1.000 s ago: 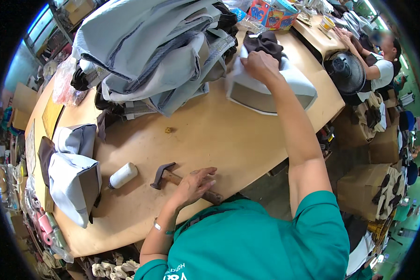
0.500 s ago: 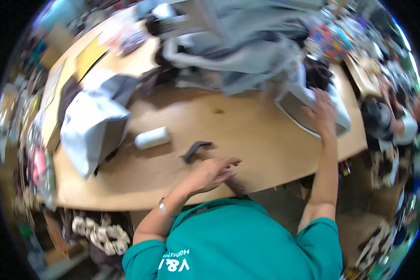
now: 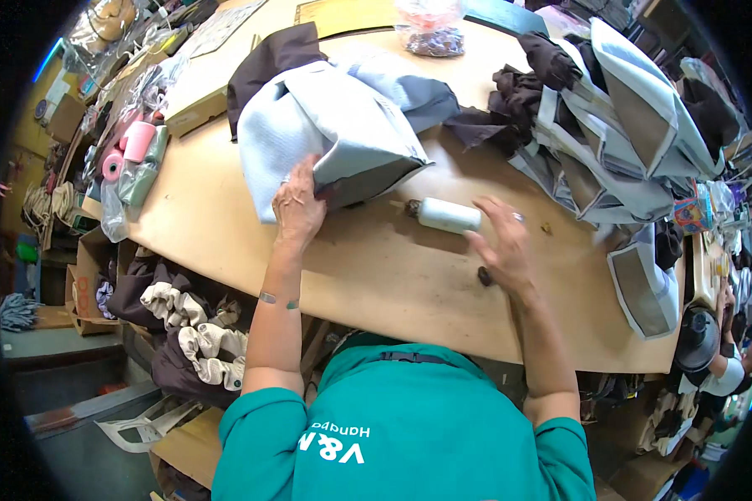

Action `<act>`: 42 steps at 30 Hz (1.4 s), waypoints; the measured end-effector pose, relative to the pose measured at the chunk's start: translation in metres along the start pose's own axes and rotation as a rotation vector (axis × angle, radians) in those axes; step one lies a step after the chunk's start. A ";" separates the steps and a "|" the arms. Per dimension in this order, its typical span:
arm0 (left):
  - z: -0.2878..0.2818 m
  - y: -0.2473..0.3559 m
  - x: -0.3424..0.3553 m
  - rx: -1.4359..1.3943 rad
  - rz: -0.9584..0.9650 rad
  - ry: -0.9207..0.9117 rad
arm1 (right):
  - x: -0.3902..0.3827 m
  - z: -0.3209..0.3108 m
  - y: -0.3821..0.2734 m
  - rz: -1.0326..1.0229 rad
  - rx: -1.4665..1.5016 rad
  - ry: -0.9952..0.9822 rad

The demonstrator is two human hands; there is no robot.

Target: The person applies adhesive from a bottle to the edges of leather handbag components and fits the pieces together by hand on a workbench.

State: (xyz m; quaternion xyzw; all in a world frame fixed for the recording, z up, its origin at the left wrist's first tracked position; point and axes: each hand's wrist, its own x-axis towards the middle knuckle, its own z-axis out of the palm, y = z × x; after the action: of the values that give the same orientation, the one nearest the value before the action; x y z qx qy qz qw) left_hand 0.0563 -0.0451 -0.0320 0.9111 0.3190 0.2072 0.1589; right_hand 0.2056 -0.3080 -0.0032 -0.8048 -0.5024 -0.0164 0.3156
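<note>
My left hand (image 3: 299,207) grips the near edge of a light blue fabric bag piece (image 3: 309,108) with a grey inside, its fingers on the cloth and the thumb mostly hidden. To the right, a white cylinder (image 3: 449,215) with a dark end lies on its side on the table. My right hand (image 3: 505,246) hovers at its right end, fingers apart and holding nothing. A small dark thing (image 3: 485,275) lies beside that hand, too small to name.
Light blue and grey fabric pieces (image 3: 602,125) are heaped at the right of the wooden table (image 3: 393,288); a separate piece (image 3: 647,288) lies near the right edge. Pink thread cones (image 3: 138,140) stand at left. A plastic bag (image 3: 430,37) sits at the back. Another person (image 3: 723,367) is at far right.
The view has turned left. My left hand has gone from near the table's front edge to the bag piece. My right hand has left the fabric at right and come beside the white cylinder.
</note>
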 end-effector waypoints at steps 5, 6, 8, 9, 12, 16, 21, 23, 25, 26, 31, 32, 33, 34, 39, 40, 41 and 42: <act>-0.031 0.007 -0.018 -0.037 0.270 0.061 | 0.067 0.077 -0.021 0.390 0.807 0.093; -0.046 0.002 -0.029 -0.032 0.283 -0.022 | 0.080 0.076 -0.033 0.525 1.024 0.104; -0.071 -0.008 -0.045 -0.155 0.356 -0.241 | 0.094 0.077 -0.018 0.568 0.830 -0.002; -0.075 -0.019 -0.047 -0.257 0.337 -0.364 | 0.097 0.076 -0.021 0.554 0.684 -0.026; -0.085 -0.059 -0.046 -0.615 0.251 -0.655 | 0.109 0.082 -0.045 0.694 0.669 -0.217; -0.069 -0.120 -0.012 -1.260 -0.113 -0.508 | 0.104 0.135 -0.086 0.242 0.415 -0.367; -0.067 -0.111 0.048 -1.271 -0.442 -0.419 | 0.068 0.186 -0.153 0.086 0.443 -0.434; -0.071 -0.115 0.052 -1.068 -0.323 -0.367 | 0.071 0.189 -0.146 0.058 0.546 -0.442; -0.103 -0.107 0.052 -0.995 -0.134 -0.306 | 0.085 0.178 -0.109 0.145 0.886 -0.373; -0.123 -0.097 0.050 -1.003 -0.078 -0.310 | 0.092 0.168 -0.088 0.210 1.052 -0.321; -0.175 -0.096 0.037 -0.482 0.394 -0.849 | 0.129 0.100 -0.082 0.410 1.787 0.039; -0.175 -0.095 0.032 -0.247 0.485 -0.832 | 0.127 0.100 -0.081 0.387 1.826 -0.021; -0.169 -0.100 0.029 -0.124 0.486 -0.842 | 0.125 0.101 -0.079 0.365 1.864 -0.082; -0.157 -0.108 0.026 -0.001 0.486 -0.851 | 0.124 0.103 -0.078 0.343 1.902 -0.144; -0.114 -0.102 0.002 -0.301 0.494 -0.861 | 0.076 0.105 -0.077 0.489 1.207 -0.206; -0.102 -0.090 -0.004 -0.260 0.467 -0.843 | 0.059 0.100 -0.074 0.429 1.083 -0.248; -0.092 -0.081 -0.013 -0.216 0.429 -0.817 | 0.044 0.096 -0.076 0.358 0.962 -0.300; -0.079 -0.075 -0.024 -0.053 0.503 -0.706 | 0.027 0.092 -0.079 0.287 0.840 -0.349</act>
State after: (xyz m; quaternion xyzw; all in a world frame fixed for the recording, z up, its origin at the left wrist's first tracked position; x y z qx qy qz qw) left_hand -0.0371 0.0076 -0.0022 0.9710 0.0077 -0.0768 0.2261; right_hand 0.1280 -0.2145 -0.0288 -0.6598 -0.3947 0.3673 0.5235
